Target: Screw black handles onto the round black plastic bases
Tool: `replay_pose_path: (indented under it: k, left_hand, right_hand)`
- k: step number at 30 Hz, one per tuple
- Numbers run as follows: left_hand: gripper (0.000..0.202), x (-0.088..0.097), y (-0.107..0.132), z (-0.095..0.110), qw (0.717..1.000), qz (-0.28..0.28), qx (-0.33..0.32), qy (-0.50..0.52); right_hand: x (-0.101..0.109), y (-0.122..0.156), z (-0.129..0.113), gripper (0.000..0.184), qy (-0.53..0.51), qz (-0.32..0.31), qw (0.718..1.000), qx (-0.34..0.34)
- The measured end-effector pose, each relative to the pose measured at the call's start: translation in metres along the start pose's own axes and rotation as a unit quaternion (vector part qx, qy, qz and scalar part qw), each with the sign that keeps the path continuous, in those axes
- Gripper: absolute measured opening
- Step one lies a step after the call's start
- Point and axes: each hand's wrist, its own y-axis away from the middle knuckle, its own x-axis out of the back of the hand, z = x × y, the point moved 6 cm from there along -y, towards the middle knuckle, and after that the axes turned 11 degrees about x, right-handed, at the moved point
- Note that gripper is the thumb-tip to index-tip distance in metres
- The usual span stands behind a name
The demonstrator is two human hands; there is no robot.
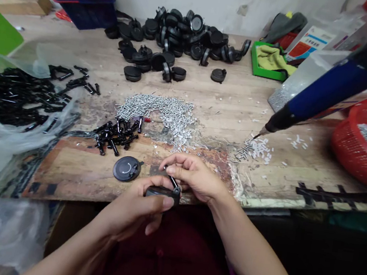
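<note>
My left hand (146,203) is closed around a round black disc-shaped part (161,192), its thumb pressed on the near side. Standing up from that part at a slant is a short glossy black arm (172,181), joined at the disc's right edge. My right hand (193,176) pinches the arm's upper end between thumb and fingers. Left of my hands, another black disc (126,168) lies flat on the table. A small heap of black arms (116,136) sits just beyond it. Small silver screws (155,106) are piled farther back, with nuts (180,132) at their right side.
Many black discs (185,34) are heaped at the back. A plastic bag of black arms (14,89) lies left. A blue-and-black electric screwdriver (314,92) hangs at right, its tip near white plastic pieces (261,149). A red basket (347,148) holds metal parts.
</note>
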Motion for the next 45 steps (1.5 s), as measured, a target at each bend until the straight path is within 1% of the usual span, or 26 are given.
replay_pose_path:
  k: [4,9,12,16,19,23,25,29,32,39,42,44,45]
  left_hand:
    - [0.033,0.0,0.0,0.0,1.0,0.006,0.004,0.003]
    - [0.034,0.003,0.0,-0.001,1.0,0.011,0.006,-0.011]
    - [0.035,0.006,-0.001,-0.002,1.0,0.01,0.008,-0.023]
    - [0.034,0.008,0.0,0.001,0.999,0.005,0.014,-0.05]
    - [0.03,0.009,0.001,0.004,0.997,-0.014,0.021,-0.078]
    - [0.026,0.01,0.002,0.008,0.993,-0.037,0.032,-0.106]
    - [0.025,0.011,0.003,0.009,0.993,-0.033,0.035,-0.112]
    - [0.027,0.015,0.003,0.008,0.995,-0.016,0.036,-0.095]
    - [0.029,0.016,0.003,0.007,0.996,-0.006,0.031,-0.083]
    - [0.031,0.014,0.004,0.013,0.998,0.01,0.009,-0.064]
    - [0.031,0.015,0.004,0.014,0.998,0.019,0.001,-0.067]
    - [0.031,0.016,0.004,0.015,0.997,0.021,-0.004,-0.071]
    - [0.032,0.017,0.004,0.015,0.997,0.021,-0.004,-0.075]
  right_hand:
    - [0.002,0.002,-0.004,0.015,0.013,0.043,0.998,0.038]
    - [0.001,0.003,-0.004,0.014,0.02,0.052,0.998,0.027]
    - [0.0,0.002,-0.005,0.011,0.02,0.055,0.998,0.032]
    - [-0.001,0.003,-0.001,0.012,0.024,0.047,0.999,0.008]
    - [-0.004,0.005,0.003,0.011,0.016,0.032,0.999,-0.018]
    - [-0.01,0.005,0.004,0.012,-0.005,0.021,1.0,-0.021]
    - [-0.01,0.005,0.005,0.015,-0.015,0.038,0.999,-0.01]
    - [-0.006,0.006,0.008,0.021,-0.037,0.094,0.995,0.016]
    - [-0.005,0.007,0.009,0.023,-0.06,0.118,0.99,0.037]
    - [-0.003,0.01,0.014,0.02,-0.075,0.181,0.976,0.092]
    - [-0.002,0.013,0.016,0.017,-0.067,0.211,0.966,0.13]
    - [-0.002,0.014,0.016,0.016,-0.068,0.216,0.962,0.152]
    - [-0.002,0.014,0.016,0.016,-0.07,0.209,0.963,0.154]
